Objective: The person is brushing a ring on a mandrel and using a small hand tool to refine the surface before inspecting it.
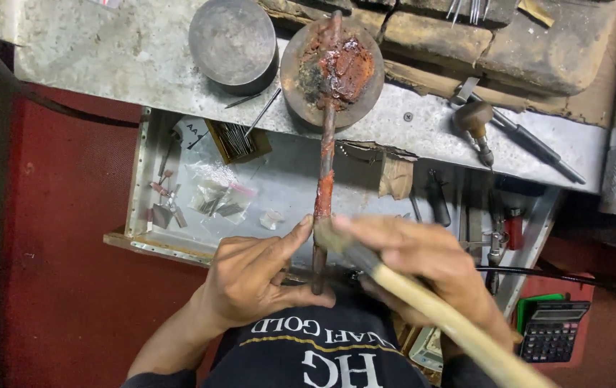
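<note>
Lower centre of frame: left hand [254,276] pinches the rust-red rod [324,165], which runs up to the round dish [332,72] on the counter [143,65]. Right hand [423,269] is clamped on a pale-handled hammer [423,302], blurred, probably mid-tap. Next move calls for a steady rod.

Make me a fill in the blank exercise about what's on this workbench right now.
1. The left hand grips the lower end of a rusty ____, whose top lies on the round dish.
2. The right hand holds a pale wooden ____.
3. The black calculator sits at the picture's lower ____.

Missing words: rod; handle; right
</note>
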